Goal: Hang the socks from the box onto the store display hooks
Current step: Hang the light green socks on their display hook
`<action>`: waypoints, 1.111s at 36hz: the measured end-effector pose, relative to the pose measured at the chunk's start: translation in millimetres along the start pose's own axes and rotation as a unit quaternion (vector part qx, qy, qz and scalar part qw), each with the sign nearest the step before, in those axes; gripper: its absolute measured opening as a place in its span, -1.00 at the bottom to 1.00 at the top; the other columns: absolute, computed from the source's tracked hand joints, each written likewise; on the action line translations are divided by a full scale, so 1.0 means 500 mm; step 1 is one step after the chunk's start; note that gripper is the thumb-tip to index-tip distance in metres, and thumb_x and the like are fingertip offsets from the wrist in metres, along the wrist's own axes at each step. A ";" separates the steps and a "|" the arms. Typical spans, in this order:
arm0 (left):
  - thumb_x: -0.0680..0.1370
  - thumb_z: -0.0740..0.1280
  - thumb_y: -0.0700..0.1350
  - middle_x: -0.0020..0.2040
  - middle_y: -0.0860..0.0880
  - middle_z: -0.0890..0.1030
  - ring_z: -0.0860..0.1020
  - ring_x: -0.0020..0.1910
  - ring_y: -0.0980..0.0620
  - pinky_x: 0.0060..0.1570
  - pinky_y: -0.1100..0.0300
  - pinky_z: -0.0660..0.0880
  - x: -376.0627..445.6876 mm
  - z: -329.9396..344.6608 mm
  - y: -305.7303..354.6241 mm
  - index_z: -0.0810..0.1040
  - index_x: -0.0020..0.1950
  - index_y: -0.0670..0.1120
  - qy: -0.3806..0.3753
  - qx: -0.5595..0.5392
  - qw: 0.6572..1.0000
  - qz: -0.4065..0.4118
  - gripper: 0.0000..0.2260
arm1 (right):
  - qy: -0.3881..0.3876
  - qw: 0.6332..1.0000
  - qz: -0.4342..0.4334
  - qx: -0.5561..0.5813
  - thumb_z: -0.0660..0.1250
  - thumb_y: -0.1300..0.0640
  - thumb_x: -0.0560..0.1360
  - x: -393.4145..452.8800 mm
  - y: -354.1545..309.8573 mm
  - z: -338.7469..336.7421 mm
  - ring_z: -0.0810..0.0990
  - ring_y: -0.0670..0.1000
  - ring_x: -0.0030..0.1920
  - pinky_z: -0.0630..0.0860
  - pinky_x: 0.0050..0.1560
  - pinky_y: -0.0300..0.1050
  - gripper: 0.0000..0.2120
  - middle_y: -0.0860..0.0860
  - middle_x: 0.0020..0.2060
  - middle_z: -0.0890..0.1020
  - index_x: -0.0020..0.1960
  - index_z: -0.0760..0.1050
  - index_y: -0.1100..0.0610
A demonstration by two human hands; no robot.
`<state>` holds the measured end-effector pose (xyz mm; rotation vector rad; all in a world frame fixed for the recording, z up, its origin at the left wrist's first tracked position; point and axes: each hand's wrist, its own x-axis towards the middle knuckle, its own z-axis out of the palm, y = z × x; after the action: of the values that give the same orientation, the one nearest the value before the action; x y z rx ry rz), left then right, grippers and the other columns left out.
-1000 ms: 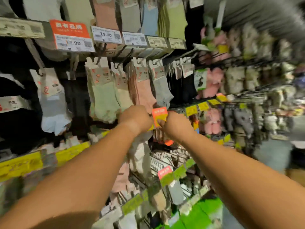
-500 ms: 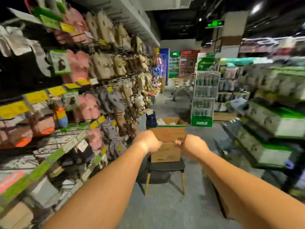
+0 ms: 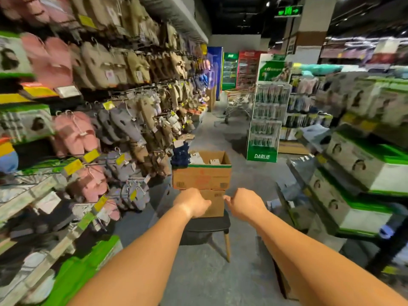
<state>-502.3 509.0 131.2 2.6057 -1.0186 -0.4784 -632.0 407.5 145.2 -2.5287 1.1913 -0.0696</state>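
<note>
The view has been turned from the sock hooks to the box (image 3: pixel 202 173) on the chair (image 3: pixel 206 226). Left hand (image 3: pixel 191 202) and right hand (image 3: pixel 246 203) appear loosely curled, nothing held; another pair is to be fetched.

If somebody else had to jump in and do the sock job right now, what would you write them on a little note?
Left hand: holds nothing, fingers loosely curled, stretched out toward the boxes.
Right hand: also holds nothing, fingers loosely curled.
Open cardboard box: ahead in the aisle, stacked on a second box, which sits on a black chair. Sock packs show inside the top box; dark blue socks hang over its left edge.
Display hooks: on the left, full of goods.
Left to do: take socks from the box, hang them.
</note>
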 end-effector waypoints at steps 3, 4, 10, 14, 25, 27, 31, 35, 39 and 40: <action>0.60 0.29 0.17 -0.05 -0.14 0.65 0.55 -0.16 -0.09 -0.20 0.12 0.41 0.103 0.008 0.003 0.63 0.00 -0.13 -0.006 -0.013 1.000 -0.010 -0.64 | -0.008 1.000 -0.008 0.004 0.14 -0.23 0.61 0.097 0.001 0.024 0.63 0.15 0.01 0.53 -0.07 -0.03 -0.57 0.11 0.01 0.65 0.06 0.50 0.14; 0.61 0.29 0.16 -0.02 -0.14 0.66 0.55 -0.14 -0.08 -0.20 0.12 0.41 0.140 0.008 0.007 0.64 0.05 -0.13 -0.008 -0.013 1.000 -0.009 -0.64 | -0.009 1.000 -0.007 0.007 0.14 -0.22 0.61 0.129 0.003 0.030 0.63 0.15 0.01 0.50 -0.09 -0.04 -0.58 0.11 0.01 0.65 0.03 0.48 0.13; 0.61 0.30 0.14 0.07 -0.05 0.64 0.56 -0.05 -0.04 -0.11 0.13 0.45 0.353 0.015 0.035 0.61 0.16 -0.07 -0.025 -0.015 1.000 0.005 -0.69 | -0.014 0.999 0.024 0.029 0.15 -0.20 0.61 0.322 0.008 0.060 0.62 0.14 0.05 0.49 -0.07 -0.04 -0.60 0.10 0.06 0.65 0.09 0.50 0.12; 0.62 0.30 0.13 0.06 -0.04 0.64 0.59 -0.03 -0.04 -0.07 0.11 0.51 0.472 0.036 0.048 0.59 0.13 -0.04 -0.039 -0.030 0.999 0.002 -0.73 | -0.025 0.998 0.037 0.052 0.15 -0.19 0.61 0.436 0.017 0.082 0.61 0.12 0.05 0.48 -0.08 -0.07 -0.62 0.07 0.07 0.64 0.13 0.49 0.10; 0.66 0.24 0.08 -0.09 -0.01 0.59 0.57 -0.07 0.00 -0.05 0.09 0.49 0.801 0.075 0.088 0.48 -0.15 0.02 -0.038 -0.113 0.993 -0.020 -0.77 | -0.043 0.996 -0.006 0.082 0.14 -0.10 0.63 0.791 0.072 0.119 0.62 0.15 0.07 0.51 -0.01 -0.06 -0.66 0.09 0.07 0.65 0.12 0.53 0.12; 0.65 0.27 0.05 -0.07 -0.05 0.62 0.60 -0.05 -0.05 0.06 0.02 0.56 0.848 0.079 0.093 0.49 -0.14 0.01 -0.024 -0.176 0.983 -0.047 -0.80 | -0.050 0.995 -0.002 0.086 0.14 -0.07 0.64 0.840 0.084 0.119 0.61 0.14 0.11 0.48 -0.01 -0.09 -0.68 0.10 0.09 0.64 0.16 0.50 0.15; 0.64 0.33 -0.06 0.04 -0.12 0.64 0.60 0.03 -0.07 0.14 0.06 0.55 0.956 0.088 0.092 0.52 -0.02 -0.03 0.004 -0.261 0.960 -0.099 -0.92 | -0.046 0.990 0.013 0.132 0.18 -0.05 0.64 0.945 0.110 0.131 0.60 0.12 0.15 0.49 0.06 -0.09 -0.70 0.10 0.13 0.64 0.20 0.48 0.14; 0.67 0.29 -0.11 0.06 -0.05 0.56 0.55 0.00 0.00 -0.08 0.23 0.48 1.038 0.094 0.099 0.44 0.08 -0.05 0.013 -0.287 0.950 -0.123 -0.96 | -0.053 0.983 0.041 0.170 0.20 -0.02 0.63 1.044 0.117 0.154 0.60 0.12 0.15 0.47 -0.01 -0.14 -0.71 0.11 0.14 0.63 0.23 0.46 0.16; 0.67 0.27 0.01 0.19 -0.06 0.54 0.55 0.11 -0.04 -0.04 0.16 0.50 1.130 0.101 0.096 0.47 0.32 -0.07 0.010 -0.284 0.950 -0.129 -0.73 | -0.062 0.977 0.055 0.198 0.23 0.01 0.62 1.136 0.105 0.188 0.62 0.12 0.11 0.54 0.04 -0.12 -0.72 0.12 0.11 0.63 0.24 0.44 0.15; 0.67 0.26 0.02 0.24 -0.08 0.54 0.54 0.16 -0.08 0.01 0.13 0.49 1.150 0.095 0.099 0.47 0.35 -0.10 0.004 -0.279 0.951 -0.135 -0.70 | -0.068 0.976 0.061 0.198 0.24 0.02 0.61 1.162 0.100 0.198 0.62 0.11 0.11 0.55 0.03 -0.11 -0.73 0.11 0.10 0.64 0.23 0.46 0.14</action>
<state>-153.0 67.5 -4.4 2.2240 -0.4285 -0.7020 -274.6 -33.1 -22.4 -2.0787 1.1456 -0.0926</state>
